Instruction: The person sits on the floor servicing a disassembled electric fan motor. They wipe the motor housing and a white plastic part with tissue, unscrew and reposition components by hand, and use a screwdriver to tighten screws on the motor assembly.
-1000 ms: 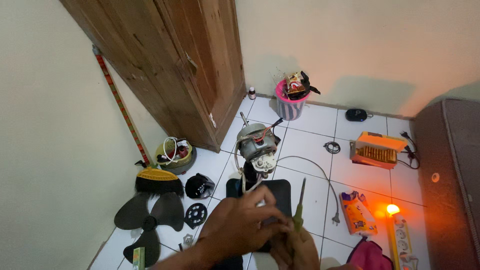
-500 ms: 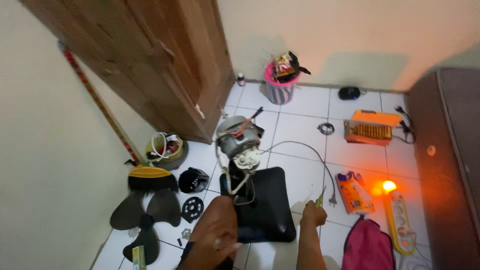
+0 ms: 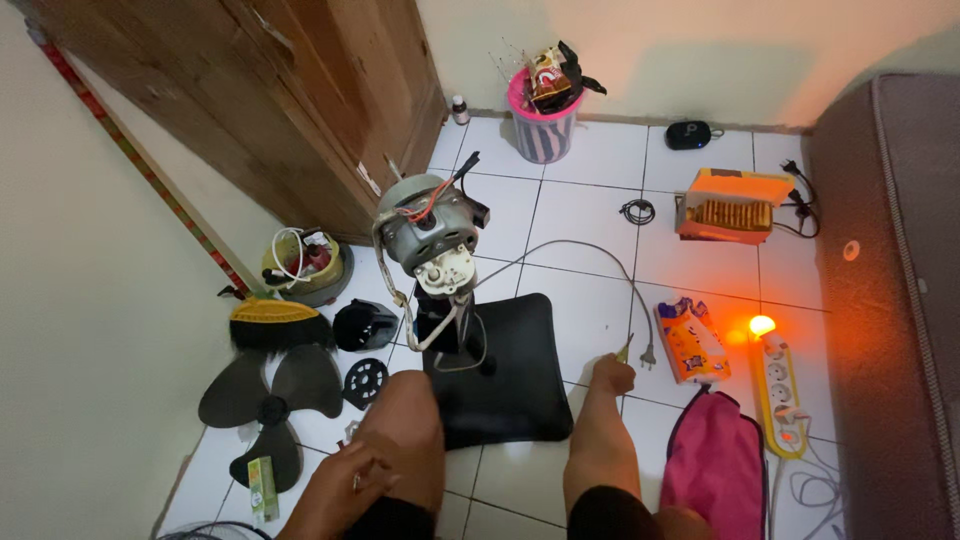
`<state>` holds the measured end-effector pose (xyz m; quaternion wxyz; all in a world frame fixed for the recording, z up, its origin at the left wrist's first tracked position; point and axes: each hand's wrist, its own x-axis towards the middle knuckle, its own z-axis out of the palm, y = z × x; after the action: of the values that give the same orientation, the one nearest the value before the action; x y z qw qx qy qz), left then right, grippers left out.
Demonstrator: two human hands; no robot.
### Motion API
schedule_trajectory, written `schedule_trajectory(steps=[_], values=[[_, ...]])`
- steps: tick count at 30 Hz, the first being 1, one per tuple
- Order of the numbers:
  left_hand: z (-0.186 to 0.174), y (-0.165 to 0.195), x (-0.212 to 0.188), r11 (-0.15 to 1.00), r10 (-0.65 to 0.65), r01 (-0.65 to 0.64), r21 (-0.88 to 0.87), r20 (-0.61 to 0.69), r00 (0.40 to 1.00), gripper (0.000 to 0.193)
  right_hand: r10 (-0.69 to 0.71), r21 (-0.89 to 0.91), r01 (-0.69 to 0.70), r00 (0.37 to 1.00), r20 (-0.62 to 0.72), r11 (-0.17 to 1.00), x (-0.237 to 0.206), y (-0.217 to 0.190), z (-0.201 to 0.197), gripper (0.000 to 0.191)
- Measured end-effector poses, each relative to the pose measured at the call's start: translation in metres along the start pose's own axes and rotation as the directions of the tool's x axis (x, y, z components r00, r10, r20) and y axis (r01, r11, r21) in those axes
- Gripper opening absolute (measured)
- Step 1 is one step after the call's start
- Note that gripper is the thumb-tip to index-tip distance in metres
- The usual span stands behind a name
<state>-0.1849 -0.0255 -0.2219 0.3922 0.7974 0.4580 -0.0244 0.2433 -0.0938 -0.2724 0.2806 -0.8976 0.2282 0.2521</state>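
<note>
Since a moment ago, both hands have dropped away from the fan motor point(image 3: 428, 235). Right hand point(image 3: 612, 374) pinches a screwdriver point(image 3: 624, 350) beside the black base point(image 3: 510, 370); left hand point(image 3: 340, 485), loosely curled, rests by the knee.

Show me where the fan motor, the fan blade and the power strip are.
fan motor point(image 3: 428, 232), head view, on its grey metal housing.
fan blade point(image 3: 272, 408), head view, on its hub.
power strip point(image 3: 779, 392), head view, on its yellow body.

Green-handled screwdriver point(image 3: 626, 348) — upright, gripped above white floor tile.
</note>
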Motion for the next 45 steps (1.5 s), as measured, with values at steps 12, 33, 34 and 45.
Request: schedule_trajectory(steps=[12,33,34,45], values=[[-0.094,0.142,0.067,0.805,0.504,-0.586,0.098,-0.634,0.587,0.079,-0.985,0.136,0.975,0.174,0.007,0.174,-0.091,-0.024,-0.183,0.031],[-0.104,0.256,0.098,0.678,0.524,-0.733,-0.052,-0.665,0.532,0.101,-0.705,-0.439,0.62,-0.276,0.653,-0.65,-0.314,-0.149,-0.264,0.03],[-0.104,0.257,0.098,0.665,0.528,-0.743,-0.077,-0.655,0.541,0.101,-0.709,-0.45,0.603,-0.298,0.639,-0.659,-0.313,-0.15,-0.265,0.033],[-0.102,0.259,0.099,0.653,0.482,-0.719,-0.24,-0.601,0.638,0.1,-0.71,-0.476,0.632,-0.174,0.683,-0.612,-0.316,-0.152,-0.265,0.024]])
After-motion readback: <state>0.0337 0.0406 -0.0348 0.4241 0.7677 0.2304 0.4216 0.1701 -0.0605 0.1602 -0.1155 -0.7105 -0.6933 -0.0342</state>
